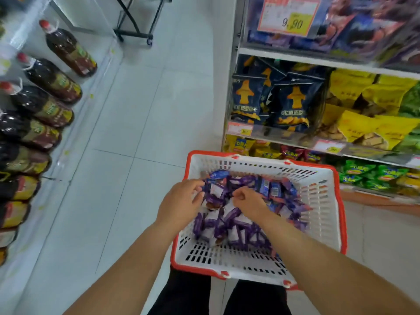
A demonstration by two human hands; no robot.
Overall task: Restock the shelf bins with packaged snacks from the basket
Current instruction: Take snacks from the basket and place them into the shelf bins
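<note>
I'm at the gathering step — both hands down in the white, red-rimmed basket (327,201), which sits on the floor by the shelf bins (341,133). My left hand (181,202) has curled fingers touching the purple snack packets (229,226); my right hand (247,201) pinches one. Next I judge I must lift a handful to a bin. Only a price tag (291,15) reads clearly — 9.90; the packet print is too blurred to read.

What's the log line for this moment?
stage: picking | left hand: gripping purple snack packets | right hand: pinching packet | basket: on floor, stocked | shelf: untouched
</note>
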